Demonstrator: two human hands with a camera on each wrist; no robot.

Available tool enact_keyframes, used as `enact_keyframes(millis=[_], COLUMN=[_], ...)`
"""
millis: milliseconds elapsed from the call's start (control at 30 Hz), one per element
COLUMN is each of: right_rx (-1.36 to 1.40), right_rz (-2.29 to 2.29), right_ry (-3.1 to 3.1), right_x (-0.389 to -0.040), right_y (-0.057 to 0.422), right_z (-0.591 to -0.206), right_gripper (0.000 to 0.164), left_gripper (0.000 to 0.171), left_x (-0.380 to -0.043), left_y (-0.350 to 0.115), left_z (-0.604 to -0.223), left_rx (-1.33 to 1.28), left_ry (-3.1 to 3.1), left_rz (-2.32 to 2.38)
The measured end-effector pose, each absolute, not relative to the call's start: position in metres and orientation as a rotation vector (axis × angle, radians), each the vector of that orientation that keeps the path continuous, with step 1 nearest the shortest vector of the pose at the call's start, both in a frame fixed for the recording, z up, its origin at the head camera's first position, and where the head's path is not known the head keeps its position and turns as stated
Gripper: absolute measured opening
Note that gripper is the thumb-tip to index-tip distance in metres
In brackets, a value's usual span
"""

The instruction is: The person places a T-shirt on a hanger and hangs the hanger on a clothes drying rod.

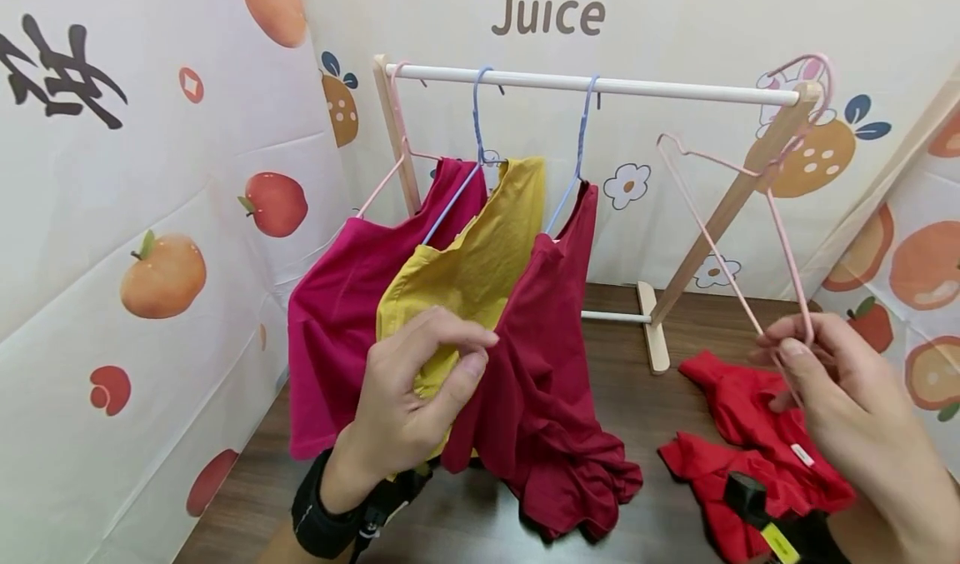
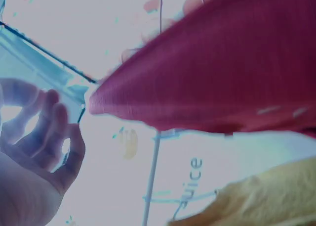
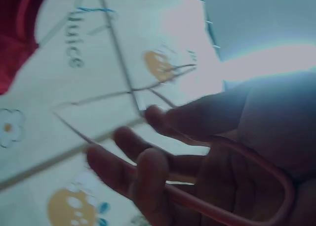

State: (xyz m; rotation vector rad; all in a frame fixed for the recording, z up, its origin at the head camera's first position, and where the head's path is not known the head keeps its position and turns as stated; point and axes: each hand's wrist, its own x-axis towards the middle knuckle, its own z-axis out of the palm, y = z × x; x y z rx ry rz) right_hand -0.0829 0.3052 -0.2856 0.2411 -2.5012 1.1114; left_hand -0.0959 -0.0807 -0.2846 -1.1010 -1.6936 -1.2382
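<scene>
My right hand [image 1: 847, 372] grips a pink hanger [image 1: 783, 239] by its lower corner. The hanger bears no garment, and its hook overlaps the rack's right end in the head view. In the right wrist view the fingers [image 3: 150, 171] curl round the pink wire. My left hand [image 1: 420, 381] holds nothing, its fingers loosely bent in front of the yellow garment [image 1: 465, 272]. A dark red garment [image 1: 547, 364] hangs just to its right on a blue hanger [image 1: 582, 131]. Below the right hand a bright red garment [image 1: 750, 456] lies crumpled on the floor.
A clothes rack with a white rail [image 1: 675, 91] and wooden legs [image 1: 720, 214] stands against the printed backdrop. A magenta garment [image 1: 337, 331] hangs at its left end on a pink hanger [image 1: 382, 185]. Printed cloth walls [image 1: 150, 397] close in both sides above the brown floor [image 1: 255, 497].
</scene>
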Motion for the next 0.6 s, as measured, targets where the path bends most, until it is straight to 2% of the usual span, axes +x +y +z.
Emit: enact_keyframes(millis=[333, 467, 600], right_rx=[0.281, 0.239, 0.193], right_rz=[1.08, 1.133, 1.183], right_ry=[-2.474, -2.394, -2.328], right_x=[-0.041, -0.03, -0.021], right_y=[0.337, 0.346, 0.356], right_z=[-0.306, -0.316, -0.326], right_gripper=[0.03, 0.043, 0.047], left_gripper=[0.006, 0.01, 0.015], left_x=[-0.077, -0.071, -0.07], left_y=[-0.042, -0.014, 0.018], left_z=[-0.289, -0.311, -0.344], left_rx=[-1.49, -1.583, -1.57], left_ry=[-1.38, -1.504, -1.778], left_rz=[-1.259, -1.218, -1.244])
